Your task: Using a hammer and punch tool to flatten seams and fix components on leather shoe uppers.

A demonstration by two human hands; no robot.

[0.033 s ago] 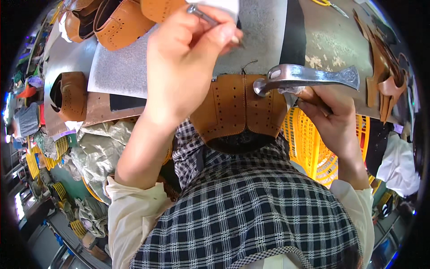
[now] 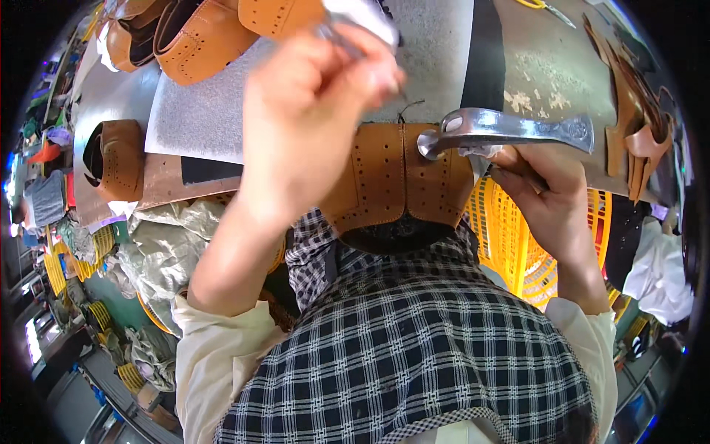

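Should your right hand [image 2: 551,177], closed round the hammer [image 2: 518,128], slacken, its face could dent the brown leather piece [image 2: 379,174] between your hands. Your left hand [image 2: 307,100] pinches a slim metal tool [image 2: 345,37]; a loose pinch could drop it. Against the earlier frame, your left hand is more blurred; the hammer has barely shifted.
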